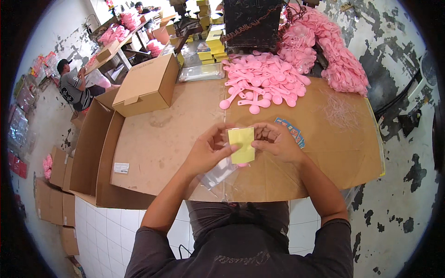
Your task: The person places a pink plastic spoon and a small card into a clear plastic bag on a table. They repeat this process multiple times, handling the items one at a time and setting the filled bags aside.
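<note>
A yellow card (pixel 242 144) is held upright over the middle of the cardboard-topped table (pixel 162 148). My left hand (pixel 209 147) pinches its left edge with the thumb in front; my right hand (pixel 280 142) grips the right edge. Just below the card a bit of a pink piece (pixel 243 165) shows, mostly hidden. Clear plastic bags (pixel 217 174) lie under my left hand. Beside my right hand, blue printed cards (pixel 293 133) are fanned out on the table. Farther back sits a heap of pink measuring spoons (pixel 266 81).
A closed cardboard box (pixel 146 85) stands at the left, next to an open carton (pixel 104 153). Bagged pink spoons (pixel 343 69) and clear plastic strands (pixel 340 111) lie at the right. Yellow card stacks (pixel 214 41) stand behind. A person (pixel 76 85) sits at the far left.
</note>
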`<state>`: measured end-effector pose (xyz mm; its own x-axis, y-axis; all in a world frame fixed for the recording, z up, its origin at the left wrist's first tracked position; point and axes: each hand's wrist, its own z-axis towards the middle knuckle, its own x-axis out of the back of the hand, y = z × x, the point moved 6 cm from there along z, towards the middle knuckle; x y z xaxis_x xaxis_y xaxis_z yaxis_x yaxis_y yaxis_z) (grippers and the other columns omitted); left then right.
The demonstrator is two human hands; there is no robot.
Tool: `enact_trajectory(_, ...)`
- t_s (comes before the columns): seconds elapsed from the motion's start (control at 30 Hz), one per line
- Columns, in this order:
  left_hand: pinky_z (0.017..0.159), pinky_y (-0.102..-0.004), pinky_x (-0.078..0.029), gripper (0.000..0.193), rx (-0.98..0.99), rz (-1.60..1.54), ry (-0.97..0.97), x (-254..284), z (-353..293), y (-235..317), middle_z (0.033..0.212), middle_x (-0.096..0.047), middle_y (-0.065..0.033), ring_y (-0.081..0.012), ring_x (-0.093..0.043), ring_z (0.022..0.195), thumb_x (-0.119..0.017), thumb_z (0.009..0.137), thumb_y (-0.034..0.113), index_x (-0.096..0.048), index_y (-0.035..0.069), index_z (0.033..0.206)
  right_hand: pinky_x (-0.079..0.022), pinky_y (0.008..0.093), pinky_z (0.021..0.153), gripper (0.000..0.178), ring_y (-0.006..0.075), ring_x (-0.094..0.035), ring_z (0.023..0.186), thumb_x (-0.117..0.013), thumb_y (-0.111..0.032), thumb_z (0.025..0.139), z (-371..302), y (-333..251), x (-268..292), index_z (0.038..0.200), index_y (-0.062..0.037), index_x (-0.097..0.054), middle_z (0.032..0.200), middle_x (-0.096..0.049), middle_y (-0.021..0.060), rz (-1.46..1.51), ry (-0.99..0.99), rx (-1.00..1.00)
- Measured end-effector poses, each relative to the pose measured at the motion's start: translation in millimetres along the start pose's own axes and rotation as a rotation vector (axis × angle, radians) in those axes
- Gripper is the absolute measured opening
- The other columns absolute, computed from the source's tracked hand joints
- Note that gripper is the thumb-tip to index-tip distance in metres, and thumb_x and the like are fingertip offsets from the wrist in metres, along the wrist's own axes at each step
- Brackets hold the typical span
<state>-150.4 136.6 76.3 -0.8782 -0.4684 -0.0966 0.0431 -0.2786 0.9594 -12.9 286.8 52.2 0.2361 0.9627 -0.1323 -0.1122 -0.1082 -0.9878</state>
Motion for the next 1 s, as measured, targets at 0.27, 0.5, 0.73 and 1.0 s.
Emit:
enact_trajectory(0.27,0.081,-0.0295,-0.059,0.039,0.039,0.098,0.368,152.7,-70.6,11.0,0.113,-0.07,-0.0087,-0.0159,-0.07,0.096,-0.06,0.106,0.024,-0.059,-0.001,0.136,-0.052,0.043,0.092,0.034,0.0306,-0.065,0.107,-0.074,-0.02,0.089,-10.8,-34.6,62.5,0.117,-0.0026,-0.071,0.111,-0.068,0.0119,-1.19,0.486,0.328)
enact_trajectory(0.5,0.103,-0.0363,-0.052,0.064,-0.192,-0.052,0.555,193.7,-70.1,34.0,0.145,-0.058,-0.0178,-0.0218,-0.061,0.129,-0.052,0.109,0.04,-0.036,-0.001,0.156,-0.052,0.0445,0.089,0.027,0.0337,-0.063,0.103,-0.075,-0.02,0.084,-22.3,-52.9,91.9,0.103,-0.0007,-0.074,0.105,-0.066,0.0159,-1.37,0.636,0.254)
enact_trajectory(0.73,0.087,-0.0358,-0.053,0.041,0.044,0.859,0.003,39.7,10.9,-7.5,0.109,-0.069,-0.0102,-0.02,-0.066,0.098,-0.077,0.091,0.029,-0.073,0.003,0.122,-0.054,0.0418,0.082,0.028,0.0312,-0.068,0.094,-0.08,-0.019,0.08,-26.1,-38.1,108.1,0.101,-0.0009,-0.074,0.097,-0.067,0.0134,-1.257,0.441,-0.153)
enact_trajectory(1.0,0.079,-0.032,-0.054,0.022,0.043,0.923,-0.115,17.6,33.3,-43.2,0.1,-0.064,-0.0075,-0.0186,-0.066,0.084,-0.081,0.089,0.019,-0.069,0.001,0.096,-0.054,0.0415,0.078,0.02,0.0301,-0.069,0.086,-0.077,-0.01,0.082,-20.0,-41.1,106.8,0.099,-0.0007,-0.072,0.09,-0.07,0.0144,-1.14,0.451,0.046)
